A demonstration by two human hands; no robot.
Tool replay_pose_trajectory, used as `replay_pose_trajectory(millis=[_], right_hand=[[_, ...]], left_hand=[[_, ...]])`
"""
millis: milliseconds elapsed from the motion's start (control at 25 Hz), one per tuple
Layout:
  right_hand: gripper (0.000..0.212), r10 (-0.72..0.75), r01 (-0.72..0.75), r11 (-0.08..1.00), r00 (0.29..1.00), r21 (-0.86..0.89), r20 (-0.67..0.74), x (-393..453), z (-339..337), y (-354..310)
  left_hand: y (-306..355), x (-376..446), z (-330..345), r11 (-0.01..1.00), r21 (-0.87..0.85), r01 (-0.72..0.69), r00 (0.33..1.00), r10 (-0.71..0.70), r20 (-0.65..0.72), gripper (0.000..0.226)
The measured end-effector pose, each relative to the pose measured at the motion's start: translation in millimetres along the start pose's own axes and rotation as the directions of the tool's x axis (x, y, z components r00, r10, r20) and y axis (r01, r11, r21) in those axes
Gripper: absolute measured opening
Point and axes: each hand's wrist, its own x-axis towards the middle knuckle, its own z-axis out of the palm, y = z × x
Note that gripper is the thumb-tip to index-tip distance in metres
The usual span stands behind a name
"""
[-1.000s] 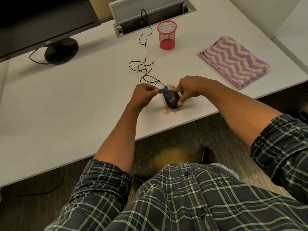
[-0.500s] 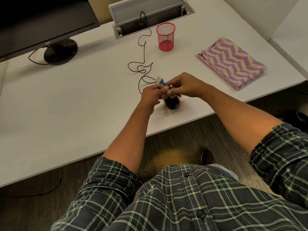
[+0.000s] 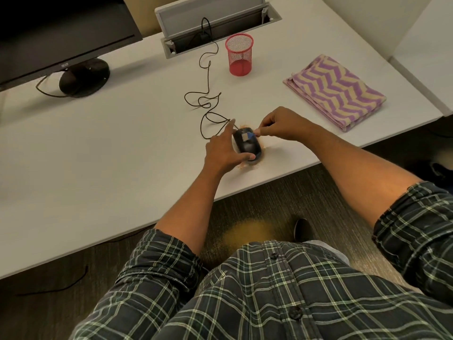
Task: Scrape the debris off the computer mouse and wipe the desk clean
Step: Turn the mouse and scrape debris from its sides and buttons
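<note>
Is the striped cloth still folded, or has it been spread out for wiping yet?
Folded. The striped cloth lies as a neat layered rectangle on the desk, stacked edges showing along its near side, apart from both hands and the mouse.

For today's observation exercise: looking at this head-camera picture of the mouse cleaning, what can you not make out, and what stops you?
- Mouse, head view: its left side is hidden by the left hand.
- Small blue tool: too small to identify; its handle is hidden inside the right hand.
- Monitor: cut off by the top and left edges.
- Red mesh cup: contents unclear through the mesh.
- Debris: partly hidden by the mouse.
</note>
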Motion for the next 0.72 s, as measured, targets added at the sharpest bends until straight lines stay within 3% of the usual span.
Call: replay_pose_trajectory(millis=[280,440,600,720], right_hand=[[0.019,0.047,-0.059,0.993,0.993,-0.105,-0.112,5,6,-2],[0.02,0.02,-0.033,0.983,0.997,-0.179,-0.074,6,0,-11],[0.026,-0.13,0.091,0.933,0.987,-0.348,-0.09,6,1,-23],[0.026,-0.157,0.141,0.871,0.988,-0.47,0.004,5,2,-26]], left_hand=[[4,3,0,0.998,0.062,0.002,1.0,-0.003,0.021,0.124],[11,6,-3,0.993,0.113,0.026,0.999,-0.031,0.043,0.125],[12,8,-4,0.992,0.125,0.035,0.997,-0.043,0.064,0.126],[14,10,-4,0.989,0.141,0.043,0.996,-0.054,0.073,0.127]])
